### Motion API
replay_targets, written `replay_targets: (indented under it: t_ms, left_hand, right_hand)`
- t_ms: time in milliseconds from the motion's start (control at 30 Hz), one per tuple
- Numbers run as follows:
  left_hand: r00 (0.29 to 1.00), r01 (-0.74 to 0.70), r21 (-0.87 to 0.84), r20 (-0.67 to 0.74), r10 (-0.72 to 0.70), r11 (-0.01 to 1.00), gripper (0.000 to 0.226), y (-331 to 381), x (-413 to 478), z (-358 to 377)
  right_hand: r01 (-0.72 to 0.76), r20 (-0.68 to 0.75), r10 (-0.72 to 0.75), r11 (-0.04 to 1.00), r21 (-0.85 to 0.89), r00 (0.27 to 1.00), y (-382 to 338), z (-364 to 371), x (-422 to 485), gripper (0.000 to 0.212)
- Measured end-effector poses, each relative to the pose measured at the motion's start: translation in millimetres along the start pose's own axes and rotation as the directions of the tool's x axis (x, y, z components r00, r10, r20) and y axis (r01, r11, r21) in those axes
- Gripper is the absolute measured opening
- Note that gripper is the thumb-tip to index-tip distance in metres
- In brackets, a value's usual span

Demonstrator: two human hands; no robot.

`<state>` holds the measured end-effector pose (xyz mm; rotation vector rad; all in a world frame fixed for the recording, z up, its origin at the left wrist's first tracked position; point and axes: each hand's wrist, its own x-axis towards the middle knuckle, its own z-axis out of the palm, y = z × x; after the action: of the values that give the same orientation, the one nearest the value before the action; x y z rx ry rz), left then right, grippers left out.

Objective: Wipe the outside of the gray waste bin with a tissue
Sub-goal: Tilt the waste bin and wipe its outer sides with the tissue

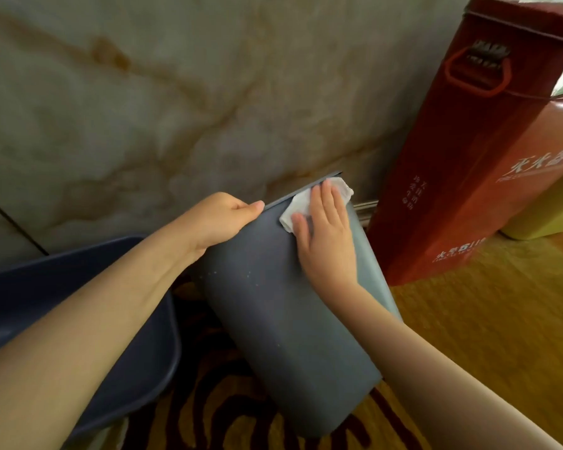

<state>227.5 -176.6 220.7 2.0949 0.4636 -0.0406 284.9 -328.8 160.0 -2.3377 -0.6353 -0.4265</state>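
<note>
Two bare forearms reach in from the bottom edge, and between them lies the smooth gray plastic waste bin point(286, 319), tipped over so its long flat side faces up and its rim points toward one o'clock, against the marbled stone wall point(176, 92). Tilting it this way seems meant to bring the outer face within easy reach. At about ten o'clock from the bin's middle, the left hand point(221, 219) curls its fingers shut over the rim edge, apparently steadying it. Up at twelve o'clock the right hand point(325, 228) presses flat, fingers slightly spread, pinning a crumpled white tissue point(301, 203) to the surface just below the rim. Pale specks dot the matte gray face lower down, so I judge that part unwiped. A dark blue plastic tub point(78, 303) sits at nine o'clock, a tall red printed box point(462, 157) at two o'clock.
</note>
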Motion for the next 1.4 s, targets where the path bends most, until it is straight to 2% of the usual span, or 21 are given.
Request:
replay_targets:
  t_ms: [133, 233, 333, 433, 567, 700, 767, 833, 867, 967, 1067, 1200, 1267, 1333, 1400]
  left_hand:
    - [0.997, 0.002, -0.027, -0.073, -0.004, 1.000, 0.040, -2, 2, 3]
    - [0.996, -0.033, -0.002, -0.084, 0.033, 0.999, 0.024, -1, 3, 9]
    - [0.998, -0.026, -0.003, -0.062, 0.026, 1.000, 0.019, 0, 3, 11]
    - [0.996, 0.002, -0.017, -0.086, -0.004, 1.000, 0.019, 0, 3, 9]
    - [0.998, 0.024, -0.043, -0.061, -0.027, 0.999, 0.021, 4, 2, 8]
    - [0.999, 0.029, -0.012, -0.045, -0.030, 0.999, 0.019, 12, 1, 11]
    - [0.997, 0.054, -0.018, -0.046, -0.055, 0.998, 0.020, 13, 1, 11]
    - [0.995, 0.082, -0.029, -0.050, -0.083, 0.996, 0.036, 13, 3, 12]
    - [0.993, 0.093, -0.045, -0.071, -0.096, 0.995, 0.045, 15, 3, 13]
    - [0.974, 0.124, -0.060, -0.183, -0.133, 0.991, 0.060, 21, 3, 19]
    - [0.967, 0.150, -0.076, -0.198, -0.162, 0.986, 0.068, 22, 4, 20]
    - [0.974, 0.133, -0.062, -0.177, -0.142, 0.989, 0.059, 21, -1, 21]
    - [0.984, 0.095, -0.060, -0.146, -0.103, 0.994, 0.038, 21, -3, 22]
    - [0.991, 0.073, -0.066, -0.104, -0.080, 0.995, 0.017, 20, -4, 21]
    - [0.994, 0.069, -0.082, -0.085, -0.076, 0.994, 0.015, 18, -5, 19]
  right_hand:
    - [0.027, 0.010, -0.027, 0.999, -0.037, 1.000, -7, 9, 13, 0.055]
    - [-0.002, -0.009, 0.002, 0.998, -0.070, 1.000, 0, 8, 14, 0.054]
    - [-0.088, -0.036, 0.086, 0.994, -0.072, 0.996, 17, 5, 3, 0.053]
    - [-0.216, -0.004, 0.216, 0.973, -0.086, 0.976, 44, -1, -21, 0.051]
    - [-0.299, 0.020, 0.301, 0.951, -0.083, 0.953, 68, -6, -53, 0.047]
    - [-0.411, -0.061, 0.415, 0.910, 0.060, 0.908, 59, -20, -45, 0.036]
    - [-0.348, -0.096, 0.369, 0.920, 0.178, 0.925, 30, -24, -34, 0.037]
    - [-0.248, -0.079, 0.282, 0.924, 0.291, 0.956, -9, -18, -21, 0.037]
    - [-0.217, -0.056, 0.241, 0.936, 0.276, 0.969, -26, -13, -16, 0.034]
    - [-0.125, -0.027, 0.130, 0.982, 0.145, 0.991, -64, 3, -14, 0.032]
    - [0.004, 0.052, 0.001, 0.994, -0.110, 0.999, -70, 16, -38, 0.045]
    - [0.051, 0.068, -0.047, 0.997, -0.059, 0.997, -55, 13, -61, 0.048]
    - [0.055, 0.059, -0.051, 0.996, -0.072, 0.997, -40, 7, -71, 0.048]
    - [-0.009, 0.022, 0.010, 0.997, -0.071, 1.000, -14, 2, -92, 0.046]
    - [-0.119, -0.010, 0.118, 0.989, -0.089, 0.993, 17, -2, -124, 0.044]
